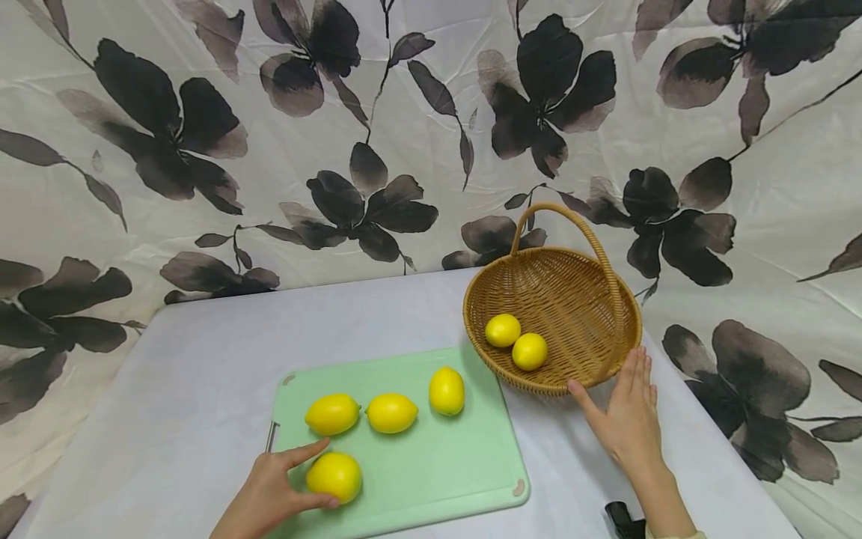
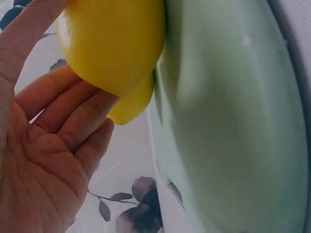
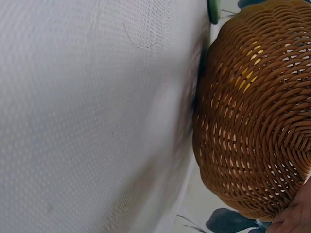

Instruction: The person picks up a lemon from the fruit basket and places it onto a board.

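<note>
My left hand (image 1: 272, 486) spreads its thumb and fingers around the nearest lemon (image 1: 334, 477), which lies on a pale green cutting board (image 1: 438, 464). In the left wrist view the fingers (image 2: 80, 104) reach behind this lemon (image 2: 114, 43), fairly straight. Farther back on the board lie three more lemons: a left one (image 1: 333, 414), a middle one (image 1: 392, 413) and a right one (image 1: 447, 391). My right hand (image 1: 626, 427) rests against the near right side of a wicker basket (image 1: 566, 299), thumb and straight fingers apart. Inside are two lemons, one (image 1: 503, 330) beside the other (image 1: 530, 351).
A white cloth (image 1: 202, 359) covers the table. Behind it hangs a floral curtain (image 1: 417, 112). The basket's arched handle (image 1: 599, 247) stands up at the back right, and a black object (image 1: 625, 519) is by the right wrist.
</note>
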Motion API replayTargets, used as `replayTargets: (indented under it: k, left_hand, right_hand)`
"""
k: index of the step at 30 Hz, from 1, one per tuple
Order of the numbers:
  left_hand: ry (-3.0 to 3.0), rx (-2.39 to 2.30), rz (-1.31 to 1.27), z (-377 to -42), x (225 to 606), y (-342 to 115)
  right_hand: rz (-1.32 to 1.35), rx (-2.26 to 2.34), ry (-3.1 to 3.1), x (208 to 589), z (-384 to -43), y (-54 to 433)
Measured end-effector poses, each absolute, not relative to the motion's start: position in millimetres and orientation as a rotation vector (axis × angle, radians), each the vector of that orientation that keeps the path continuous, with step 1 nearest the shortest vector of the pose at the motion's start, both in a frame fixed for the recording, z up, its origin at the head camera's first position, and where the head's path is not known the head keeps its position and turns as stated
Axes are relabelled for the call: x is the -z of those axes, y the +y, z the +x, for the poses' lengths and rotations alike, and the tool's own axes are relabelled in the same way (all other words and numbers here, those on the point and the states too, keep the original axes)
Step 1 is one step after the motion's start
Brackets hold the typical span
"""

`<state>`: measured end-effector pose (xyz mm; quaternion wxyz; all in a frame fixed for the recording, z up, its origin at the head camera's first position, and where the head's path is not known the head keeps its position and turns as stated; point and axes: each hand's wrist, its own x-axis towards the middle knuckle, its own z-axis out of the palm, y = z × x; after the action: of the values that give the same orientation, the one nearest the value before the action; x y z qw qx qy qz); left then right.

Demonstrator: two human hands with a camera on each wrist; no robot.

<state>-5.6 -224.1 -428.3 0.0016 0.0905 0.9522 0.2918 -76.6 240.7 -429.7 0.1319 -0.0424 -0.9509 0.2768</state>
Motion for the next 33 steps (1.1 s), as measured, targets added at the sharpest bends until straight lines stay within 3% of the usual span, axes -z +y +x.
replayTargets:
  k: [12, 33]
  left_hand:
    - [2.989, -0.913, 0.260, -3, 423, -225]
    - [3.219, -0.986, 0.452, -8, 418, -223]
  right_hand:
    - [-0.124, -0.802, -2.745, 431, -77, 242]
    - [-0.113, -0.801, -2.731, 432, -77, 241]
